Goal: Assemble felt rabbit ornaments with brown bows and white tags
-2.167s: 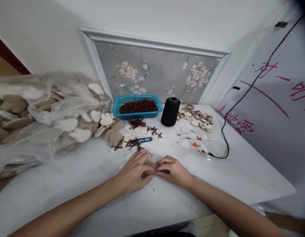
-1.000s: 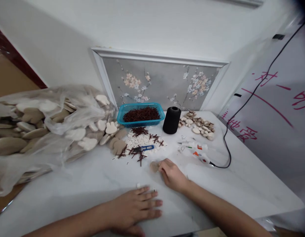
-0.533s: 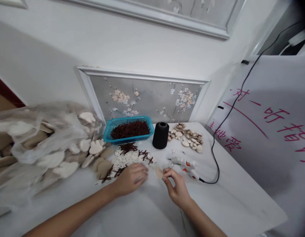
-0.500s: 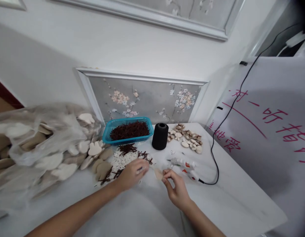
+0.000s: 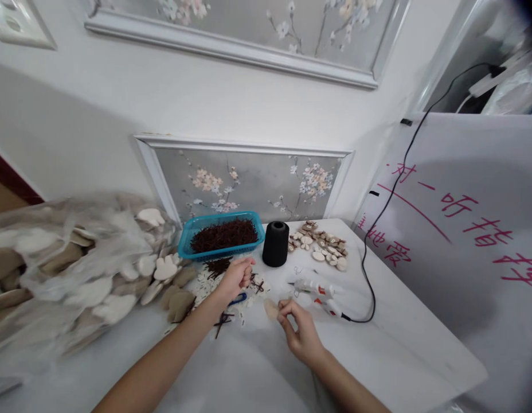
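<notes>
My right hand (image 5: 301, 330) pinches a small flat beige piece (image 5: 271, 308) between thumb and fingertips, above the white table. My left hand (image 5: 237, 277) is closed over a scatter of small white pieces (image 5: 204, 285); what its fingers hold, if anything, is hidden. Just below that hand lies a blue tool (image 5: 238, 299), partly covered by the wrist. Dark brown bows (image 5: 223, 324) lie beside it. Behind the left hand stands a blue basket (image 5: 183, 244) full of brown strings (image 5: 225, 234), with a black thread cone (image 5: 275, 244) to its right.
A plastic bag (image 5: 77, 275) of beige and white felt shapes spreads over the left side. On the right lie a glue gun (image 5: 315, 289) with a black cord (image 5: 364, 269) and a pile of small finished-looking pieces (image 5: 326, 244). A wall closes off the table's back.
My left hand has moved up and away, and the blue tool now lies on the table below it. My right hand keeps its pinch on the beige piece. The view has shifted slightly.
</notes>
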`<action>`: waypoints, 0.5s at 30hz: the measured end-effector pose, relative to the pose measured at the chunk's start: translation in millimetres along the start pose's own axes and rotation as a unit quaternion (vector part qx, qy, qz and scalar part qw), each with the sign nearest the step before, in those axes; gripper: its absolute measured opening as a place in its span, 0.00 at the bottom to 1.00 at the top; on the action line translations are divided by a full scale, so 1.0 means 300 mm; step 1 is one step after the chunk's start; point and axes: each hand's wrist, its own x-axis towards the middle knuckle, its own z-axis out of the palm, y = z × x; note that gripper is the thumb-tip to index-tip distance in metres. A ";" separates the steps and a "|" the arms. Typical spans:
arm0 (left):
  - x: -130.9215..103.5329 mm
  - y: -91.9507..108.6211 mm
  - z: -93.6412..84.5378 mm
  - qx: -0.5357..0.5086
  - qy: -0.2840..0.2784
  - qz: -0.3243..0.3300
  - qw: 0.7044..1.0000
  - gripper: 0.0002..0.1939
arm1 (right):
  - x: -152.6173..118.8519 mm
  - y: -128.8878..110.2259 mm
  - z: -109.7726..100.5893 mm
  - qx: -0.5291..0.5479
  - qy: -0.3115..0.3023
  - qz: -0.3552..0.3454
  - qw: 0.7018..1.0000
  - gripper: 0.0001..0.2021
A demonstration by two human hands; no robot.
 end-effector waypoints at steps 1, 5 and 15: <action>-0.028 -0.003 -0.009 0.017 0.003 0.014 1.000 0.13 | 0.003 -0.005 -0.002 -0.004 0.004 -0.008 1.000 0.05; -0.154 -0.024 -0.016 0.122 -0.006 0.095 0.988 0.14 | 0.035 -0.046 -0.011 -0.041 0.031 -0.050 0.997 0.05; -0.431 -0.059 -0.001 0.412 -0.109 0.201 0.882 0.10 | 0.157 -0.125 -0.013 -0.160 -0.077 -0.101 0.979 0.07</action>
